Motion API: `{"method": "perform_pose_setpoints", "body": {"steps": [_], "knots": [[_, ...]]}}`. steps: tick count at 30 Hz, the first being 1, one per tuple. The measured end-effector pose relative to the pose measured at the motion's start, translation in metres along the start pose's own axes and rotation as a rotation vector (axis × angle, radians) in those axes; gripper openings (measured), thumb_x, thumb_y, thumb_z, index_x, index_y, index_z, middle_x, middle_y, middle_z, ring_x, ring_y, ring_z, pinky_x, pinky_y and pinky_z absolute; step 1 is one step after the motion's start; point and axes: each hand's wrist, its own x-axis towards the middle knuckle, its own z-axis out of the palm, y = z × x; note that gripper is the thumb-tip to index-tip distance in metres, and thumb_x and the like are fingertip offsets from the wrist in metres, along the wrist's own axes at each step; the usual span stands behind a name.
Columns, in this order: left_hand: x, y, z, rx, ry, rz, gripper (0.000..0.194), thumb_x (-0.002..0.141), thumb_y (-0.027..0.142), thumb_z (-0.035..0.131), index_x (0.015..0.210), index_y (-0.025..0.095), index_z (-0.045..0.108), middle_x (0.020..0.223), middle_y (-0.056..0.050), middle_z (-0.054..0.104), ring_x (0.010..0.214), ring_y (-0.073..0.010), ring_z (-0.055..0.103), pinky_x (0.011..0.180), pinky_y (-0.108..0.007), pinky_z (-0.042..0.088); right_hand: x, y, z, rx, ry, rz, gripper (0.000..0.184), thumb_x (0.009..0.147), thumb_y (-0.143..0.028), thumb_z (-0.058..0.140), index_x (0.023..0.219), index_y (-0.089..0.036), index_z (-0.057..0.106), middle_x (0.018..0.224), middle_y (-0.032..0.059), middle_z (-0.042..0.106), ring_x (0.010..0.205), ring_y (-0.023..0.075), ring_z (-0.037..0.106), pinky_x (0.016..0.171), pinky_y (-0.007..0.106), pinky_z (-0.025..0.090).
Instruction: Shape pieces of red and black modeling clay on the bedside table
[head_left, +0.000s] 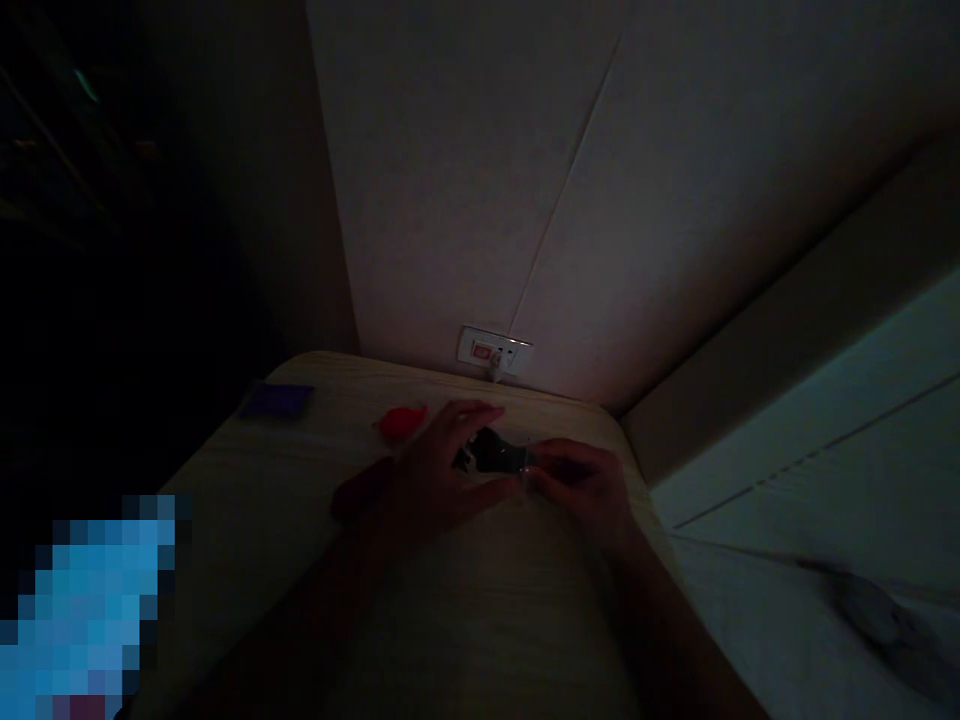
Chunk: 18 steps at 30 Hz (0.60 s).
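A small black packet [501, 452] with a shiny clear wrapper lies between my hands, low over the wooden tabletop. My left hand [442, 470] curves around its left part, thumb on the near side and fingers on the far side. The thumb and fingers of my right hand [581, 480] pinch the narrow right end of the wrapper. Just beyond my left hand is a bright red lump [401, 424], seemingly in clear wrap. A dark red, rounded object [361, 492] shows partly from behind my left wrist. Dim light hides finer detail.
The pale wooden table [480, 620] stands against a wall. At its far left lies a purple packet [276, 401]. A socket plate [495, 347] with a red switch and a plug is behind the table. A panelled bed or cabinet side [787, 400] borders the right.
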Motion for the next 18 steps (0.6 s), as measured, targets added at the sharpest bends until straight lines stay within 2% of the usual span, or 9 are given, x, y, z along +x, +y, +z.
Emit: {"method": "perform_pose_setpoints", "body": {"steps": [2,8,14,18], "knots": [[0.0,-0.003,0.001,-0.02,-0.1,-0.008,0.051,0.069,0.033,0.086,0.119,0.029,0.075,0.121,-0.008,0.07,0.114,-0.0294,0.063,0.102,-0.04,0.047,0.001,0.0,-0.005,0.011,-0.03,-0.018,0.025,0.07,-0.036,0.089,0.089,-0.021,0.082,0.074,0.0056,0.077,0.061,0.018,0.068,0.056,0.028,0.057],[-0.002,-0.004,0.008,-0.062,-0.092,-0.022,0.031,0.077,0.033,0.082,0.108,0.029,0.08,0.106,-0.007,0.075,0.101,-0.0269,0.067,0.095,-0.038,0.05,0.004,-0.004,-0.012,-0.011,-0.193,-0.004,0.024,0.079,-0.038,0.082,0.097,-0.022,0.083,0.084,0.0061,0.079,0.07,0.0188,0.07,0.063,0.029,0.057],[-0.003,-0.002,0.011,-0.103,-0.081,-0.038,0.027,0.079,0.031,0.081,0.105,0.029,0.082,0.103,-0.007,0.078,0.096,-0.0259,0.07,0.09,-0.038,0.052,0.006,-0.011,-0.011,-0.015,-0.305,0.036,0.029,0.082,-0.046,0.078,0.093,-0.019,0.084,0.072,0.0036,0.076,0.064,0.017,0.066,0.061,0.028,0.055],[-0.003,-0.007,0.014,-0.11,-0.041,-0.05,0.029,0.075,0.033,0.084,0.104,0.027,0.082,0.099,-0.007,0.078,0.093,-0.0248,0.07,0.087,-0.037,0.053,0.005,-0.006,-0.008,0.042,-0.275,0.067,0.032,0.078,-0.047,0.081,0.094,-0.019,0.082,0.07,0.0038,0.077,0.061,0.0175,0.068,0.06,0.028,0.056]]}}
